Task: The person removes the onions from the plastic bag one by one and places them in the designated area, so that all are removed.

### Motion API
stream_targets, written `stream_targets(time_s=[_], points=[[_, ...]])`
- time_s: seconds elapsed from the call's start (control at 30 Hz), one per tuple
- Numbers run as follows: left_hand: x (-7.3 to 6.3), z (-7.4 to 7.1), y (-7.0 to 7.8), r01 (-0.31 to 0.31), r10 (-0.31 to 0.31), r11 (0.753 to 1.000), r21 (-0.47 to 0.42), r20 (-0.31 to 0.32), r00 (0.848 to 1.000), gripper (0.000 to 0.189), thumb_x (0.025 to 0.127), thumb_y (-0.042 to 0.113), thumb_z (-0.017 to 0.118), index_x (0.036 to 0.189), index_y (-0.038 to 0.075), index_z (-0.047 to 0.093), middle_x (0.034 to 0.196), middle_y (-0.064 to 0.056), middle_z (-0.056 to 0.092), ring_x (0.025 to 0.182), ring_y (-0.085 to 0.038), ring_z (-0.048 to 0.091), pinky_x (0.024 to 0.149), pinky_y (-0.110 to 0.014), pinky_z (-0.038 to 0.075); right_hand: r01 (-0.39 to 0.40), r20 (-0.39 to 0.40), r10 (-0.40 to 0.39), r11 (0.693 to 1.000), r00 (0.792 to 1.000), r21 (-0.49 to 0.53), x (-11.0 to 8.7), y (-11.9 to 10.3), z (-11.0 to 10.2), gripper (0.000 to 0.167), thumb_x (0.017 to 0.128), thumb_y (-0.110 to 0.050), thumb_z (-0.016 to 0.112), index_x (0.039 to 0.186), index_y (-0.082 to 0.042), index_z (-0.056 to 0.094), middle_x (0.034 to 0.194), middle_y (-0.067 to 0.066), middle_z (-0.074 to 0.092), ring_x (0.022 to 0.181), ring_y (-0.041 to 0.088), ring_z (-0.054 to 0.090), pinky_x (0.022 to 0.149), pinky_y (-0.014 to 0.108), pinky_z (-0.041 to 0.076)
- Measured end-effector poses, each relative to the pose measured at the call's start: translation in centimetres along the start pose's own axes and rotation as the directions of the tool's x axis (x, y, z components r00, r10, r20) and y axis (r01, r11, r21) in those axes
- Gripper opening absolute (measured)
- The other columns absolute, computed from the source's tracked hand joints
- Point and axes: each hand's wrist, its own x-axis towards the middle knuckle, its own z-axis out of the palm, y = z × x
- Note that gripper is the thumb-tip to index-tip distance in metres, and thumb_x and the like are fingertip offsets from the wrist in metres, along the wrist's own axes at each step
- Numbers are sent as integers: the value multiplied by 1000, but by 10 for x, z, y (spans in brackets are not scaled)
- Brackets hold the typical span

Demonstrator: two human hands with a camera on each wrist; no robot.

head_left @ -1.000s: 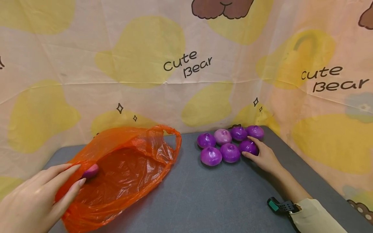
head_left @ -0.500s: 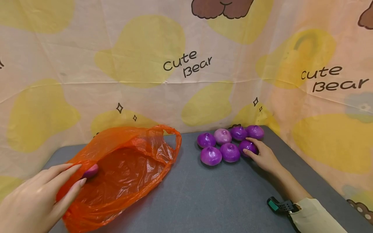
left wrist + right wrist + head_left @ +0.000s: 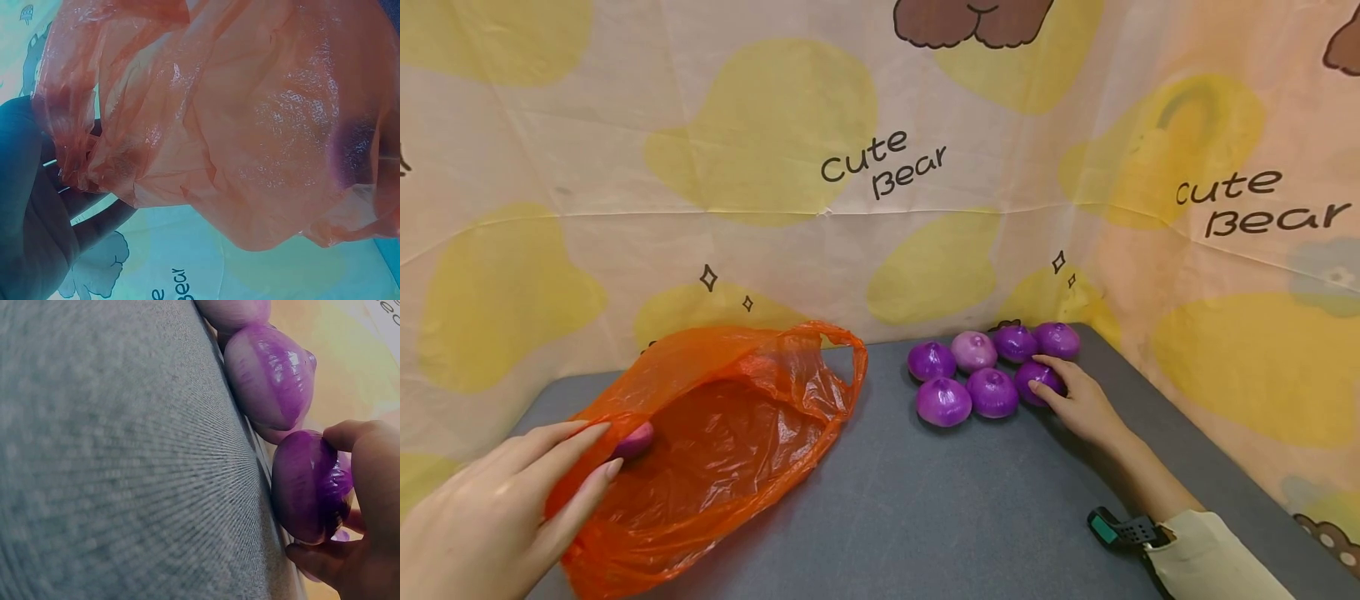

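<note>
In the head view my left hand point(image 3: 482, 500) grips the near-left rim of an orange plastic bag point(image 3: 722, 450), whose mouth gapes toward me. Just inside that rim a pinkish-purple onion point(image 3: 638, 440) shows partly. Through the film in the left wrist view comes a dark purple patch point(image 3: 355, 150). On the right, my right hand point(image 3: 1086, 408) holds a glossy purple onion point(image 3: 1036, 383) with thumb and fingers on its sides. The right wrist view has this onion point(image 3: 306, 487) low at the tabletop, beside another onion point(image 3: 272, 378).
Several more onions point(image 3: 992, 393) stand in two rows against the held one, near the back right of the grey table point(image 3: 880, 517). A patterned cloth point(image 3: 760, 167) walls the back and right side. The bag's handle loop point(image 3: 854, 367) reaches toward the onions.
My right thumb has come up onto the front of the purple onion, which has shifted slightly left. The left hand and the bag have hardly moved.
</note>
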Motion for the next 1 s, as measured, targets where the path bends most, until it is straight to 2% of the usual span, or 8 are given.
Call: stream_targets(time_s=[0.03,0.17,0.27,0.4,0.53,0.63,0.8,1.0], points=[[0,0,0,0,0,1000,-1,-1,1000,82,99,71,29,109,4,75,99,-13,72,88,-36,65,102,10,9,-3,1,3,1000,1000,-2,0,0,0,52,101,-34,60,145,-9,50,147,27,50,134,47,48,108,67,38],[1,-3,0,-1,1,1000,17,-2,1000,82,100,71,29,109,4,76,100,-11,72,87,-32,66,91,3,30,-29,10,29,1000,1000,-1,3,-2,0,55,101,-37,59,147,-9,48,147,28,49,134,48,48,108,68,37],[2,-5,0,-3,3,1000,22,-2,1000,81,100,71,30,109,5,76,99,-11,72,87,-31,66,90,3,29,-42,21,42,999,999,2,4,-3,-1,58,100,-39,60,148,-9,47,146,27,50,132,47,49,108,68,38],[2,-7,-1,-6,6,1000,10,-2,1000,81,100,70,30,109,4,75,99,-12,72,88,-33,65,102,10,9,-43,29,42,999,999,2,5,-5,-3,61,99,-41,61,148,-7,47,145,27,52,128,46,53,105,66,41],[3,-9,-2,-8,7,1000,17,3,1000,81,100,70,31,109,4,75,99,-13,72,87,-33,66,98,8,23,-44,14,44,999,999,13,5,-7,-7,61,99,-41,62,148,-6,48,146,26,52,129,47,52,104,65,43],[3,-11,-3,-6,5,999,37,16,1000,82,99,72,31,109,5,76,100,-12,73,85,-32,67,84,-10,41,-37,-7,37,999,999,19,5,-10,-14,61,99,-40,63,147,-6,49,146,25,52,130,46,52,102,64,46],[5,-14,-1,-21,20,998,63,17,1000,84,99,72,29,107,4,77,99,-13,73,83,-33,68,73,-34,45,-4,-53,5,999,999,33,2,-26,-28,56,99,-37,64,145,-7,51,144,24,54,127,43,55,100,61,49],[2,-13,0,-8,7,998,57,18,1000,87,97,74,28,106,3,77,102,-16,74,84,-36,69,71,-42,47,135,-143,-130,990,981,28,3,-65,-33,44,95,-31,72,135,-15,63,133,10,65,117,27,63,99,18,49]])
